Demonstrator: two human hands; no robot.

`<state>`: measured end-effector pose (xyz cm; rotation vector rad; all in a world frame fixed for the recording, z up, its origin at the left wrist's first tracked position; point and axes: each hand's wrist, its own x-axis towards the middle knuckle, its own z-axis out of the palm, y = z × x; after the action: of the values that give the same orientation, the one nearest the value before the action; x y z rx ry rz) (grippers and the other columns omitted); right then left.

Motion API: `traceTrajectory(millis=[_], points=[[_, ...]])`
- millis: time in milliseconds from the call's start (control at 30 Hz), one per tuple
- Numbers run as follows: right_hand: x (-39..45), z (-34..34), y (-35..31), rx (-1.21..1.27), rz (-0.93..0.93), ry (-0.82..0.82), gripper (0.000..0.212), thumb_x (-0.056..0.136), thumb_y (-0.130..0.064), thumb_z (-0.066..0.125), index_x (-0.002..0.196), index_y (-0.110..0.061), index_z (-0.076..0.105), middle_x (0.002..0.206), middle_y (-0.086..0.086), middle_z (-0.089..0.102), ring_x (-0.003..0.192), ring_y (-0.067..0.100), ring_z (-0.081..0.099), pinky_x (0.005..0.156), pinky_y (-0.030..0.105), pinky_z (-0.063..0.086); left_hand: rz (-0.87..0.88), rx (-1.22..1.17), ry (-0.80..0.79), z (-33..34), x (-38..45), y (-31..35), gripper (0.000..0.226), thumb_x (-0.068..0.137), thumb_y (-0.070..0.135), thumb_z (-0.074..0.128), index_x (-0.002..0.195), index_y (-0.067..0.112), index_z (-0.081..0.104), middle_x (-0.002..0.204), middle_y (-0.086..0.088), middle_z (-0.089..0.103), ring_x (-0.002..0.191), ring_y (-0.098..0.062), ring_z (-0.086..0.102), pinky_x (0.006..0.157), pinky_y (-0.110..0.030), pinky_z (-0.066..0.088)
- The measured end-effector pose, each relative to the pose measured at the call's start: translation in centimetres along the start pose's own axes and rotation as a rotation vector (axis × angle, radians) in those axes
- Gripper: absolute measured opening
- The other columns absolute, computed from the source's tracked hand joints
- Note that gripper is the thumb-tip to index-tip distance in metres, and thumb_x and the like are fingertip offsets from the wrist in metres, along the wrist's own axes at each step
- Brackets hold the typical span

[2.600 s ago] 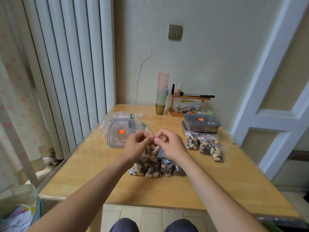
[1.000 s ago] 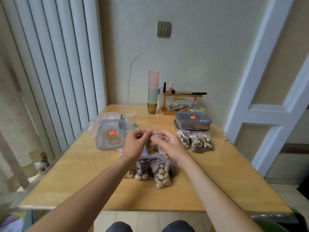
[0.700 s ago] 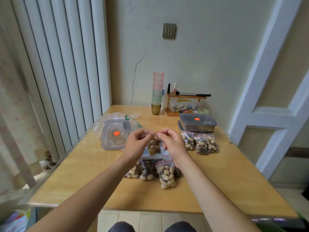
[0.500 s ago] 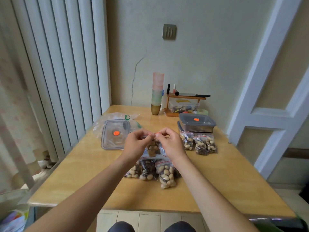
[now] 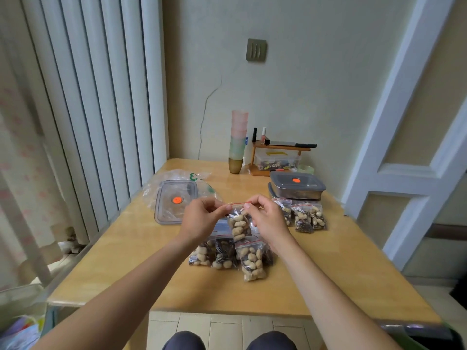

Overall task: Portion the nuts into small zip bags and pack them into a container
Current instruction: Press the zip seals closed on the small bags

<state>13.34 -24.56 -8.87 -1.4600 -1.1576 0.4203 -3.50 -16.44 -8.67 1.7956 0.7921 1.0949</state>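
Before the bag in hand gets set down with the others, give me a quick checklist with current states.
1. Grip: left hand and right hand both pinch the top of the held zip bag - ok.
2. Bag filled: nuts visible inside - ok.
3. Red zip strip sealed along its full length - cannot tell.
4. Landing spot: filled bags lie on the table just below the hands - ok.
5. Container ready: metal container has its grey lid on - not ok for packing.
6. Second group of bags lies beside that container - ok.
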Motion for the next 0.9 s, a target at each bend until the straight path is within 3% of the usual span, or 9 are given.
traceTrajectory(millis=[100,267,367,467,567,633,700,767,900], points=[[-0.5,-0.8,-0.3,0.016,0.005,0.015,0.012,0.099,-0.018,0.063,0.087,-0.017,0.066,0.075,-0.006,0.063,0.058,0.007,0.05,0.063,0.028,0.042,0.035,0.049,-0.018,0.6,0.1,0.6,0.013,0.086,0.028,0.08,0.078,0.019,0.077,0.075,0.004,0.076,0.076,-0.011,0.073,0.075,-0.033,0.06],[-1.0,-3.2,0.3,0.071,0.035,0.102,0.016,0.086,-0.029,0.061,0.073,-0.02,0.061,0.061,-0.012,0.053,0.059,0.013,0.046,0.061,0.033,0.036,0.092,0.045,-0.1,3.2,-0.2,2.3,0.017,0.088,0.028,0.078,0.078,0.015,0.075,0.075,0.0,0.076,0.073,-0.01,0.071,0.068,-0.022,0.054],[-1.5,-4.8,1.8,0.013,0.079,0.098,0.02,0.086,-0.026,0.058,0.066,-0.024,0.058,0.062,-0.011,0.054,0.06,0.011,0.046,0.062,0.031,0.037,0.123,0.177,-0.188,5.3,-0.5,1.9,0.019,0.091,0.029,0.073,0.076,0.017,0.071,0.076,0.002,0.072,0.069,-0.006,0.063,0.065,-0.02,0.048],[-2.1,-5.8,4.4,-0.129,0.208,-0.01,0.028,0.095,-0.017,0.058,0.069,-0.023,0.061,0.057,-0.008,0.055,0.052,0.012,0.049,0.054,0.024,0.042,0.189,0.433,-0.244,7.2,-0.4,0.3,0.018,0.085,0.035,0.067,0.073,0.022,0.064,0.086,0.001,0.064,0.086,-0.013,0.06,0.076,-0.028,0.044],[-2.0,-6.8,6.6,-0.186,0.263,-0.009,0.016,0.096,-0.019,0.061,0.08,-0.02,0.066,0.063,-0.007,0.06,0.046,0.014,0.052,0.054,0.027,0.044,0.211,0.565,-0.281,8.6,-0.4,-0.7,0.021,0.082,0.043,0.061,0.081,0.022,0.065,0.09,0.002,0.059,0.095,-0.02,0.056,0.081,-0.036,0.048],[-1.0,-7.6,8.0,-0.184,0.294,0.131,0.009,0.095,-0.022,0.063,0.087,-0.02,0.068,0.081,-0.004,0.068,0.057,0.017,0.06,0.06,0.028,0.05,0.25,0.581,-0.278,9.2,-0.3,-1.1,0.017,0.089,0.035,0.063,0.088,0.018,0.066,0.092,0.002,0.058,0.096,-0.022,0.055,0.082,-0.039,0.047],[0.2,-8.6,9.0,-0.242,0.322,0.318,0.007,0.092,-0.024,0.063,0.086,-0.027,0.065,0.093,-0.005,0.07,0.078,0.024,0.068,0.076,0.039,0.058,0.272,0.619,-0.29,9.8,-0.2,-1.6,0.016,0.092,0.033,0.062,0.09,0.018,0.064,0.094,0.0,0.057,0.096,-0.023,0.053,0.082,-0.039,0.047],[1.4,-9.7,10.7,-0.261,0.364,0.417,0.003,0.089,-0.025,0.063,0.09,-0.028,0.062,0.105,-0.003,0.07,0.095,0.027,0.068,0.088,0.046,0.057,0.265,0.661,-0.316,10.2,-0.1,-2.1,0.016,0.093,0.034,0.061,0.089,0.019,0.061,0.095,-0.001,0.056,0.097,-0.023,0.051,0.083,-0.039,0.046],[4.3,-11.5,17.1,-0.245,0.374,0.405,0.051,0.07,-0.055,0.058,0.114,-0.03,0.061,0.116,-0.006,0.062,0.103,0.033,0.068,0.089,0.053,0.058,0.243,0.584,-0.378,10.0,0.2,-3.0,0.015,0.09,0.029,0.063,0.086,0.017,0.055,0.094,-0.001,0.052,0.097,-0.02,0.047,0.085,-0.034,0.042]])
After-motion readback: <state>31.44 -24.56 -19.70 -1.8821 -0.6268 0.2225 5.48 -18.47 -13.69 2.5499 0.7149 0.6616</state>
